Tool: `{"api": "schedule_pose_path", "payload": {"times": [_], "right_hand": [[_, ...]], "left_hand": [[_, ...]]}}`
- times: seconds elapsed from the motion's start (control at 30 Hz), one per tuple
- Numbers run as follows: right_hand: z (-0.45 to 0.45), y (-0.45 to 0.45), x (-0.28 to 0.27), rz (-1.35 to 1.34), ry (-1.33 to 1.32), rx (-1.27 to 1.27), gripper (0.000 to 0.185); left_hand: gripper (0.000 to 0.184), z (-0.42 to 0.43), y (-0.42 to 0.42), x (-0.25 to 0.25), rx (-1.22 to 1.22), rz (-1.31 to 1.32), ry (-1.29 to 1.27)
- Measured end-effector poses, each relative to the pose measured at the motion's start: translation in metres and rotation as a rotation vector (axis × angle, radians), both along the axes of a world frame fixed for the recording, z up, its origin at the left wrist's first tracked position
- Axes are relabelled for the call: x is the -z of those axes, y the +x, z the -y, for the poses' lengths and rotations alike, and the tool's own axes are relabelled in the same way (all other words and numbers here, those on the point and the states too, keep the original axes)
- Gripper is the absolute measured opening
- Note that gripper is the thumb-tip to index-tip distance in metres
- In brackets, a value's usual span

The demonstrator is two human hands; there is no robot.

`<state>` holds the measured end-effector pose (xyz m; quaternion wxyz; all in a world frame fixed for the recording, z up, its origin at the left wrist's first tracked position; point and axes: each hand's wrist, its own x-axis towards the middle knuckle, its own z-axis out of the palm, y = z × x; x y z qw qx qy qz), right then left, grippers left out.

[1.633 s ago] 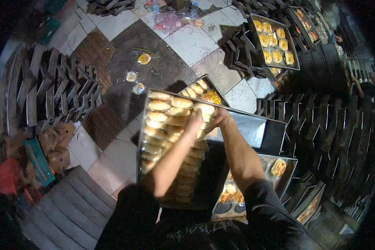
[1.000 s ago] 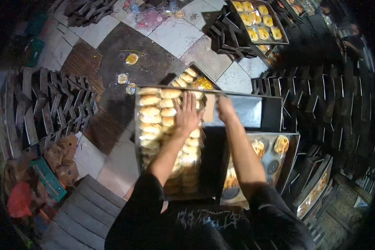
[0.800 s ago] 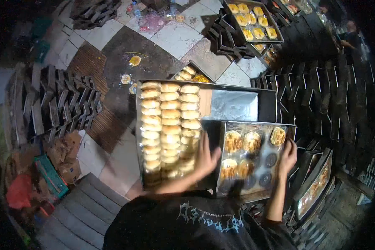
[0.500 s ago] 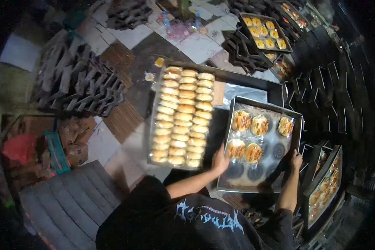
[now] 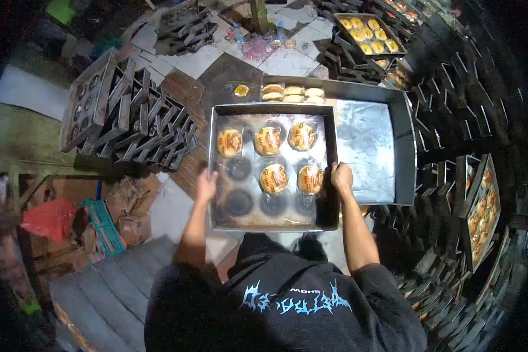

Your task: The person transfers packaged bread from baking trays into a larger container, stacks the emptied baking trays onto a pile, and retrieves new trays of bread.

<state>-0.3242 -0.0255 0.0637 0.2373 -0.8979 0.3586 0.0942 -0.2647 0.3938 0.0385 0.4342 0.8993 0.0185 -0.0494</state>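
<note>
A red bag (image 5: 48, 220) sags at the left of the frame, next to a green crate (image 5: 104, 227) and cardboard boxes (image 5: 136, 230); above them, in the upper left, stands a stack of trays (image 5: 126, 111). A strip of floor tiles (image 5: 173, 205) shows between the boxes and the left hand (image 5: 207, 186), fingers curled against the left side of the held tray (image 5: 252, 219). That tray fills the middle of the frame, carrying five wrapped buns (image 5: 268, 141) among dark round marks. Beyond its far rim, wrapped rolls (image 5: 293, 92) show in a larger metal box (image 5: 366, 144); I can't tell whether tray and box touch. The right hand (image 5: 342, 177) is closed around the tray's right rim. Past it, the box's silver bottom runs to a tall dark wall, leaving some room that side. Farther right it gets tight: a dark stack (image 5: 452, 108) crowds near that wall, and a tilted tray (image 5: 469, 205) of browned buns stands toward the right edge of the frame.
</note>
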Motion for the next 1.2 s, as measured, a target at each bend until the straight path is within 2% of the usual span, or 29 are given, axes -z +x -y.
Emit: {"api": "schedule_pose_path", "payload": {"times": [0.07, 0.1, 0.13, 0.2, 0.23, 0.3, 0.33, 0.4, 0.43, 0.47, 0.5, 0.53, 0.6, 0.63, 0.67, 0.73, 0.77, 0.8, 0.83, 0.87, 0.93, 0.97, 1.0, 1.07, 1.1, 1.17, 1.2], "right_hand": [[-0.017, 0.003, 0.006, 0.051, -0.067, -0.001, 0.038], [-0.022, -0.001, 0.003, 0.149, -0.074, -0.011, 0.036], [-0.026, -0.006, 0.012, 0.237, -0.109, 0.024, 0.031], [-0.065, -0.014, -0.036, 0.526, -0.542, -0.093, 0.025], [-0.092, -0.018, -0.055, 0.539, -0.198, -0.093, 0.023], [-0.143, -0.024, -0.057, 0.507, 0.217, -0.225, 0.025], [-0.165, -0.024, -0.042, 0.472, 0.288, -0.359, 0.028], [-0.207, -0.004, 0.006, 0.566, 0.078, -0.351, 0.029], [-0.219, 0.002, 0.024, 0.443, 0.102, -0.255, 0.03], [-0.226, 0.008, 0.028, 0.326, 0.131, -0.159, 0.031], [-0.225, 0.011, 0.029, 0.25, 0.297, 0.043, 0.034], [-0.216, 0.003, 0.025, 0.259, 0.293, 0.059, 0.034], [-0.182, -0.016, -0.026, 0.466, -0.022, -0.091, 0.036], [-0.162, -0.016, -0.026, 0.454, -0.118, -0.052, 0.035], [-0.148, -0.02, -0.024, 0.436, -0.201, -0.004, 0.035], [-0.115, -0.016, 0.004, 0.353, -0.169, 0.096, 0.037], [-0.107, -0.014, 0.005, 0.322, 0.169, 0.235, 0.039], [-0.1, -0.013, 0.009, 0.279, 0.505, 0.359, 0.041], [-0.099, -0.016, 0.015, 0.307, 0.502, 0.315, 0.048], [-0.105, -0.01, -0.012, 0.222, 0.503, 0.382, 0.057], [-0.116, 0.01, -0.036, 0.473, 0.55, 0.441, 0.066], [-0.116, 0.029, -0.038, 0.626, 0.552, 0.416, 0.069], [-0.111, 0.053, -0.048, 0.55, 0.582, 0.385, 0.067], [-0.087, 0.098, -0.01, 0.36, 0.796, 0.315, 0.068], [-0.084, 0.105, 0.007, 0.35, 0.808, 0.311, 0.068], [-0.082, 0.123, 0.021, 0.318, 0.844, 0.408, 0.071], [-0.084, 0.123, 0.019, 0.399, 0.938, 0.467, 0.073]], "left_hand": [[0.036, -0.018, 0.005, 0.027, -0.011, -0.042, 0.016], [0.04, -0.017, 0.006, 0.022, -0.004, -0.112, -0.007], [0.042, -0.011, 0.002, 0.015, -0.048, -0.078, 0.017], [0.042, 0.017, -0.007, -0.025, -0.167, 0.219, 0.264], [0.043, 0.033, -0.017, -0.045, -0.151, 0.178, 0.185], [0.044, 0.07, -0.045, -0.054, -0.166, 0.031, -0.018], [0.044, 0.083, -0.054, -0.051, -0.194, -0.071, -0.142], [0.047, 0.102, -0.051, 0.021, -0.446, -0.39, -0.018], [0.051, 0.111, -0.042, 0.009, -0.512, -0.495, -0.396], [0.054, 0.109, -0.036, 0.016, -0.28, -0.483, -0.163], [0.054, 0.112, -0.038, 0.02, -0.264, -0.533, -0.235], [0.054, 0.117, -0.042, 0.023, -0.251, -0.582, -0.31], [0.044, 0.141, -0.049, -0.015, -0.177, -0.688, -0.626], [0.043, 0.155, -0.054, 0.003, -0.02, -0.608, -0.61], [0.044, 0.173, -0.05, -0.023, 0.029, -0.601, -0.554], [0.046, 0.195, -0.026, 0.002, 0.246, -0.584, -0.18], [0.046, 0.197, -0.021, -0.003, 0.232, -0.578, -0.168], [0.048, 0.201, -0.017, -0.014, 0.158, -0.638, -0.338], [0.05, 0.206, -0.013, -0.025, 0.079, -0.694, -0.512], [0.055, 0.206, -0.008, -0.03, 0.068, -0.646, -0.377], [0.058, 0.206, 0.008, -0.047, 0.056, -0.416, -0.451], [0.059, 0.208, 0.027, -0.087, 0.088, -0.369, -0.29], [0.066, 0.211, 0.058, -0.097, 0.198, -0.406, -0.281], [0.073, 0.215, 0.118, -0.062, 0.47, -0.459, -0.028], [0.077, 0.22, 0.128, -0.054, 0.465, -0.468, 0.019], [0.089, 0.236, 0.145, -0.043, 0.209, -0.687, -0.119], [0.099, 0.238, 0.147, -0.042, 0.205, -0.736, -0.32]]}}
